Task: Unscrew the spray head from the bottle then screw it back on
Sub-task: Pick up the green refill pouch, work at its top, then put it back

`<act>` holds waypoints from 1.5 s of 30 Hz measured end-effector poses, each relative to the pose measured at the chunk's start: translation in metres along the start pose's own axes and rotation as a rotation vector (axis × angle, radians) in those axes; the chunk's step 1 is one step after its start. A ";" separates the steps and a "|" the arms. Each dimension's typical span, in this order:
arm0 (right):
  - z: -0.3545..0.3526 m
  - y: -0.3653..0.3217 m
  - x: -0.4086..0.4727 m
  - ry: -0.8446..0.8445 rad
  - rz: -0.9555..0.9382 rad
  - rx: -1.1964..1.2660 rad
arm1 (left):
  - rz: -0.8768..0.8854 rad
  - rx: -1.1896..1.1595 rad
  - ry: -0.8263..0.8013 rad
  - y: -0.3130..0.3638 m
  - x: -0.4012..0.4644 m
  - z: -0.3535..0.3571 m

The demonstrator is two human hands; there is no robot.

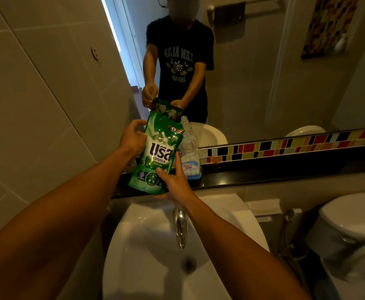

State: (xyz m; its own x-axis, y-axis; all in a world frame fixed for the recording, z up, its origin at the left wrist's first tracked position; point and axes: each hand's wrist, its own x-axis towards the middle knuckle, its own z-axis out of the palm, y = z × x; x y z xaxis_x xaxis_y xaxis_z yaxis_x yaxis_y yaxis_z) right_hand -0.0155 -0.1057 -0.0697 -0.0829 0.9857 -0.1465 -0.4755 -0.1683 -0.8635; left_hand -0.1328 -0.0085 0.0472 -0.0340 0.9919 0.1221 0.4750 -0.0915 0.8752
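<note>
The clear bottle [190, 156] stands on the dark ledge [264, 172] under the mirror [253, 72], at about 12 o'clock from the sink [155, 245]. It stands upright, with its long side going up and down and its neck pointing up. A big green soap pouch [155, 156] hides the bottle's left side. The top of the bottle is hard to see, and I cannot tell if a spray head is on it. Part of what shows there may be the bottle's copy in the mirror.

Both hands hold the green pouch, just at 9 o'clock from the bottle. The pouch is tilted, with its top leaning toward 1 o'clock. The left hand [134, 139] is curled around the pouch's upper left edge, and its fingers are behind the pouch, so they are hidden. The right hand [174, 182] grips the pouch's bottom right corner, with the thumb pressed on the front and the other fingers underneath. This hand also covers a bit of the bottle's bottom.

A shiny tap [180, 228] pokes out over the sink, partly under the right arm. A white toilet [350, 224] sits at 3 o'clock and is cut off by the edge. The room is dim, so small things are hard to make out
</note>
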 end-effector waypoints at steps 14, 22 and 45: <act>0.003 0.000 0.005 0.014 -0.002 0.005 | -0.015 0.037 -0.041 0.006 0.010 0.000; 0.004 0.003 0.010 0.011 -0.004 0.028 | -0.020 0.062 -0.057 0.007 0.015 0.000; 0.011 0.008 0.012 -0.008 -0.059 0.082 | 0.001 0.133 -0.087 0.023 0.014 -0.002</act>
State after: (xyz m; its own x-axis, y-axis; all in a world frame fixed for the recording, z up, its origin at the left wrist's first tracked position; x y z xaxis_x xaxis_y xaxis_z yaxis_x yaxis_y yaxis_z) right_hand -0.0298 -0.0948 -0.0733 -0.0592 0.9940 -0.0924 -0.5496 -0.1097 -0.8282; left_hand -0.1239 0.0035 0.0703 0.0401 0.9962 0.0769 0.5874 -0.0857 0.8048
